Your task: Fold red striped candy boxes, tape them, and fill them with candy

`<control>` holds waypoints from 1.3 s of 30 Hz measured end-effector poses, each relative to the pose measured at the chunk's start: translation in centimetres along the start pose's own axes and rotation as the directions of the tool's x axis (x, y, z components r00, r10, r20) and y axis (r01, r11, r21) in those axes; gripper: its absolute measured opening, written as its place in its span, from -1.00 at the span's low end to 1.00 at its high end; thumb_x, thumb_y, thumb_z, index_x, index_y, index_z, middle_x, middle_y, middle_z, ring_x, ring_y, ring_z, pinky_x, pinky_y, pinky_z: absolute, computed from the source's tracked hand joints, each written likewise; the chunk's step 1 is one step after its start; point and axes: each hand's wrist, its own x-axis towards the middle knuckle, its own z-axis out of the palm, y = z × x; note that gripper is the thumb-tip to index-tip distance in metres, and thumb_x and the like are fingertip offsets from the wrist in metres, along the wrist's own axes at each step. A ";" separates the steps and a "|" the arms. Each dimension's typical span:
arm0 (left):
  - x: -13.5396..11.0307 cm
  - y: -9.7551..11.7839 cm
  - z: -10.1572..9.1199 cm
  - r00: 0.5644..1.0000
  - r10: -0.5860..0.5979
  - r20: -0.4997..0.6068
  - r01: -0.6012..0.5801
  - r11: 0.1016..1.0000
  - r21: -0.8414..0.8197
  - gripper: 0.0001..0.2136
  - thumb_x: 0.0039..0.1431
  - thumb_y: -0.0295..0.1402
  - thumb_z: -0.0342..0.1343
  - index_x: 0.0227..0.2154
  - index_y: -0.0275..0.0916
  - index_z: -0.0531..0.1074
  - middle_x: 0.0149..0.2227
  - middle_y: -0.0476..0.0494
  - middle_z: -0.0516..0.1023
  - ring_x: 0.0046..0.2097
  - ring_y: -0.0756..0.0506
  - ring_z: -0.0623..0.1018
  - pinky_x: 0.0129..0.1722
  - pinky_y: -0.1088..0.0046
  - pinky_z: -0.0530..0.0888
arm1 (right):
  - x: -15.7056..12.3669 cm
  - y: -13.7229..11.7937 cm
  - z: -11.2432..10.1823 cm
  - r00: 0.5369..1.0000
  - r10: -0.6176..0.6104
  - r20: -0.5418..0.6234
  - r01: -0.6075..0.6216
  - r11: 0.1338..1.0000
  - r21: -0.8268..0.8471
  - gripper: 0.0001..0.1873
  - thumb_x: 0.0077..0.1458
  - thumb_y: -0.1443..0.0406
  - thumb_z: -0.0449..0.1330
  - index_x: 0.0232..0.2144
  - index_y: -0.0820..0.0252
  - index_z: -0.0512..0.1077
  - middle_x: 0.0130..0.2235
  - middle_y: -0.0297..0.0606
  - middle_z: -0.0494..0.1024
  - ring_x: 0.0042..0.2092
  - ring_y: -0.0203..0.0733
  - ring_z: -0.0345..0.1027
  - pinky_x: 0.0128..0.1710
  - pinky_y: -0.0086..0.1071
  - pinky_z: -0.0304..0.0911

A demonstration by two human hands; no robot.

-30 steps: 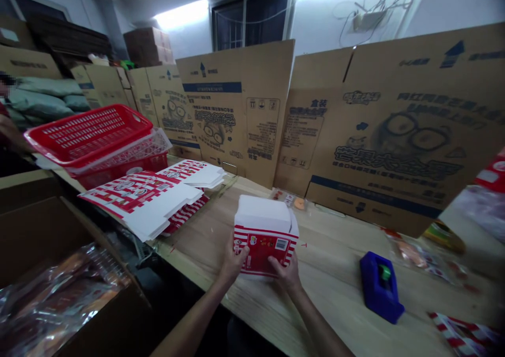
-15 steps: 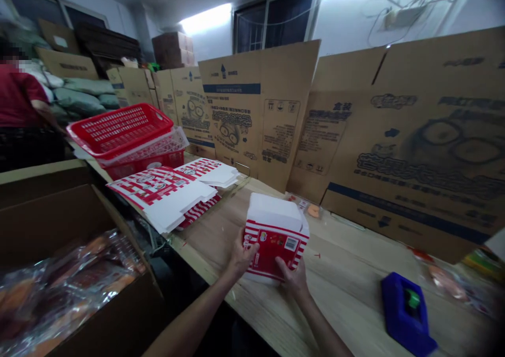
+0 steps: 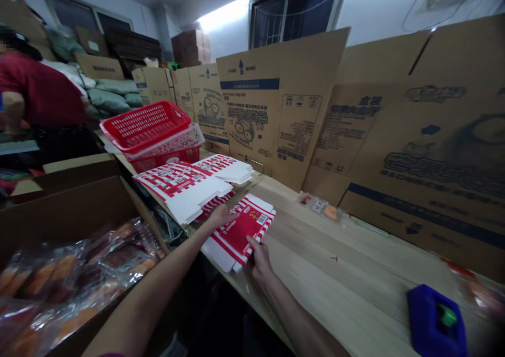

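Note:
A red-and-white striped carton [image 3: 243, 229] with a barcode on its face is held between my hands over the table's near edge. White flaps show at its far and near ends. My left hand [image 3: 221, 217] grips its left side with the thumb on the printed face, close beside the stack of flat cartons [image 3: 197, 199]. On the near right edge, my right hand [image 3: 260, 257] has its thumb on top and its other fingers mostly hidden. How far the carton is folded open cannot be made out.
A cardboard box [image 3: 138, 209] of clear-wrapped items stands at lower left. Red baskets [image 3: 158, 130] sit behind the flat cartons. A blue tape dispenser [image 3: 434, 320] and small packets [image 3: 329, 211] lie rightward on the table. Cardboard panels [image 3: 300, 130] line the back. A person in red stands far left.
My hands have brought the carton left and tilted it, up against the flat stack; its white top no longer stands up as before. The view has swung left.

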 end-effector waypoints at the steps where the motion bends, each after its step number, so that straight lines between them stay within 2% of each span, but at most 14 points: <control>1: 0.3 0.0 -0.2 1.000 -0.007 0.004 0.007 0.995 0.099 -0.62 -0.32 -0.12 0.37 -0.55 -0.32 0.44 -0.55 -0.10 0.53 -0.21 -0.29 0.60 -0.17 0.34 0.46 | 0.5 0.6 1.2 0.999 0.027 -0.019 -0.028 1.000 -0.011 -0.61 -0.15 0.19 0.29 -0.24 0.24 0.42 -0.23 -0.13 0.63 -0.23 -0.01 0.54 -0.23 -0.22 0.46; 4: 0.2 -0.3 0.1 0.999 -0.044 0.027 0.031 0.929 0.368 -0.45 -0.41 -0.05 0.40 -0.35 -0.31 0.48 -0.32 -0.33 0.59 -0.05 -0.42 0.54 -0.01 0.15 0.39 | 1.8 2.1 4.3 0.997 0.074 -0.031 -0.075 0.995 -0.066 -0.70 -0.02 0.19 0.16 -0.22 0.21 0.37 -0.20 -0.16 0.62 -0.20 -0.08 0.54 -0.24 -0.28 0.46; 7: -0.9 -1.3 1.1 0.996 -0.073 0.054 0.033 0.845 0.533 -0.26 -0.41 0.04 0.38 -0.12 -0.29 0.44 -0.06 -0.49 0.52 0.12 -0.51 0.39 0.12 -0.02 0.24 | 2.2 2.3 5.1 0.991 0.130 0.030 -0.122 0.975 -0.188 -0.75 0.05 0.16 0.10 -0.26 0.19 0.37 -0.29 -0.19 0.62 -0.25 -0.11 0.54 -0.31 -0.31 0.45; 9: -1.9 -2.2 1.5 0.994 -0.086 0.060 0.033 0.795 0.606 -0.22 -0.31 0.10 0.31 0.00 -0.26 0.39 0.08 -0.49 0.42 0.24 -0.52 0.22 0.19 -0.11 0.09 | 2.0 1.3 3.7 0.971 0.213 0.110 -0.169 0.933 -0.318 -0.72 0.05 0.12 0.13 -0.34 0.23 0.41 -0.42 -0.19 0.61 -0.35 -0.09 0.53 -0.38 -0.28 0.43; 12: -3.1 -3.6 1.8 0.993 -0.084 0.077 0.011 0.744 0.668 -0.18 -0.16 0.17 0.17 0.13 -0.26 0.28 0.24 -0.46 0.23 0.33 -0.48 0.03 0.24 -0.15 -0.11 | 1.9 -1.8 -0.1 0.924 0.333 0.187 -0.188 0.822 -0.538 -0.65 -0.06 0.08 0.25 -0.44 0.30 0.45 -0.56 -0.15 0.55 -0.51 -0.08 0.48 -0.50 -0.26 0.39; 14: -3.6 -4.2 2.0 0.994 -0.067 0.089 -0.018 0.688 0.726 -0.12 -0.13 0.21 0.12 0.19 -0.29 0.21 0.31 -0.46 0.11 0.34 -0.46 -0.02 0.25 -0.13 -0.16 | 2.3 -4.3 -2.1 0.930 0.317 0.188 -0.124 0.749 -0.650 -0.64 -0.10 0.07 0.29 -0.51 0.31 0.45 -0.59 -0.15 0.53 -0.57 -0.16 0.43 -0.54 -0.35 0.34; 16: -3.8 -4.5 2.2 0.995 -0.044 0.090 -0.044 0.611 0.790 -0.08 -0.09 0.23 0.06 0.23 -0.32 0.15 0.33 -0.49 0.03 0.35 -0.46 -0.04 0.24 -0.14 -0.15 | 3.3 -6.6 -2.6 0.961 0.205 0.184 -0.009 0.691 -0.723 -0.66 -0.06 0.09 0.26 -0.54 0.30 0.44 -0.57 -0.19 0.53 -0.55 -0.25 0.41 -0.50 -0.44 0.30; 18: -3.9 -4.6 2.5 0.996 -0.028 0.081 -0.052 0.556 0.830 -0.08 -0.06 0.25 0.01 0.25 -0.32 0.14 0.33 -0.51 0.01 0.34 -0.48 -0.05 0.23 -0.18 -0.14 | 4.9 -8.1 -1.5 0.981 0.055 0.188 0.114 0.625 -0.772 -0.73 -0.01 0.14 0.22 -0.50 0.27 0.46 -0.47 -0.23 0.57 -0.41 -0.24 0.44 -0.40 -0.46 0.29; 21: -4.1 -4.6 2.7 0.998 -0.029 0.061 -0.035 0.551 0.834 -0.07 -0.07 0.28 0.00 0.25 -0.31 0.15 0.33 -0.50 0.02 0.34 -0.50 -0.05 0.22 -0.22 -0.16 | 7.8 -8.9 2.0 0.973 -0.101 0.208 0.230 0.506 -0.831 -0.84 -0.06 0.24 0.23 -0.41 0.21 0.49 -0.29 -0.22 0.60 -0.12 -0.12 0.44 -0.20 -0.41 0.28; 23: -4.3 -4.5 2.8 0.998 -0.038 0.050 -0.020 0.562 0.827 -0.04 -0.10 0.29 0.01 0.25 -0.31 0.14 0.34 -0.49 0.01 0.34 -0.50 -0.05 0.23 -0.20 -0.17 | 9.4 -8.7 4.4 0.966 -0.145 0.216 0.258 0.437 -0.862 -0.84 -0.14 0.29 0.27 -0.41 0.21 0.50 -0.22 -0.17 0.60 0.01 0.00 0.37 -0.11 -0.35 0.24; 26: -4.2 -4.8 2.9 0.996 -0.067 0.060 -0.009 0.589 0.808 0.00 -0.15 0.29 0.04 0.27 -0.31 0.10 0.35 -0.50 -0.06 0.35 -0.48 -0.08 0.24 -0.19 -0.17 | 11.1 -8.3 6.8 0.966 -0.152 0.208 0.251 0.376 -0.892 -0.85 -0.24 0.36 0.30 -0.49 0.23 0.46 -0.24 -0.06 0.59 0.03 0.14 0.35 -0.09 -0.25 0.23; 30: -3.8 -5.1 2.7 0.994 -0.084 0.065 0.000 0.613 0.790 0.06 -0.19 0.26 0.10 0.30 -0.32 -0.01 0.36 -0.52 -0.11 0.36 -0.47 -0.14 0.24 -0.18 -0.19 | 12.8 -8.5 7.9 0.974 -0.088 0.208 0.226 0.412 -0.883 -0.92 -0.21 0.37 0.27 -0.62 0.20 0.41 -0.42 -0.13 0.59 -0.16 0.07 0.47 -0.23 -0.29 0.30; 34: -3.5 -3.9 2.1 0.993 -0.084 0.086 -0.017 0.614 0.789 0.20 -0.32 0.22 0.20 0.33 -0.35 -0.12 0.35 -0.60 -0.16 0.35 -0.51 -0.14 0.22 -0.20 -0.13 | 12.7 -9.6 7.8 0.974 0.003 0.226 0.183 0.578 -0.795 -0.88 -0.17 0.41 0.24 -0.66 0.20 0.39 -0.58 -0.25 0.53 -0.47 -0.11 0.46 -0.40 -0.32 0.35; 39: -3.6 -0.2 1.6 0.987 0.095 0.129 -0.160 0.518 0.840 0.29 -0.54 0.04 0.38 0.31 -0.38 -0.07 0.23 -0.63 0.11 0.26 -0.56 0.09 0.21 -0.20 -0.15 | 9.7 -11.9 6.5 0.951 0.011 0.310 0.191 0.765 -0.615 -0.88 -0.19 0.41 0.28 -0.62 0.21 0.39 -0.57 -0.27 0.54 -0.50 -0.18 0.44 -0.36 -0.30 0.40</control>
